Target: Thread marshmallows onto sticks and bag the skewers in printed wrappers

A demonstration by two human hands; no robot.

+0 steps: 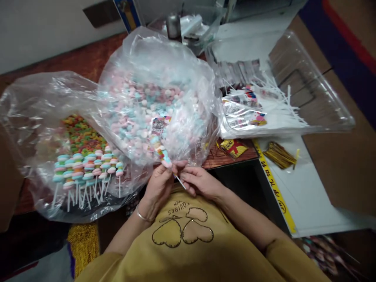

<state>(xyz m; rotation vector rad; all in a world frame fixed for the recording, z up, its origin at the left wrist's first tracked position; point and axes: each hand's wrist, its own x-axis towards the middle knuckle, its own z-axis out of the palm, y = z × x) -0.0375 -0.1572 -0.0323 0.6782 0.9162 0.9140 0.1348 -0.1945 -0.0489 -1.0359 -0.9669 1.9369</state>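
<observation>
A candy stick [162,152] with pastel and orange pieces and a white stick end slants in front of my chest, apparently inside a clear printed wrapper [160,123]. The fingers of my left hand [160,182] close round its lower candy part. My right hand [199,181] pinches at the stick just beside, its fingertips near the left ones. Beyond both hands lies a big clear bag [141,102] of pink, blue and white candies. To the left, finished-looking candy sticks [88,168] rest on another clear bag [49,105] holding small colourful gummies [84,135].
At the right, a clear plastic tray [329,117] holds white sticks [282,107] and printed wrappers [245,113]. Gold twist ties [279,155] and a gold packet [232,149] lie nearer. A yellow tape strip [274,188] runs along the white surface. A dark canister [173,26] stands behind.
</observation>
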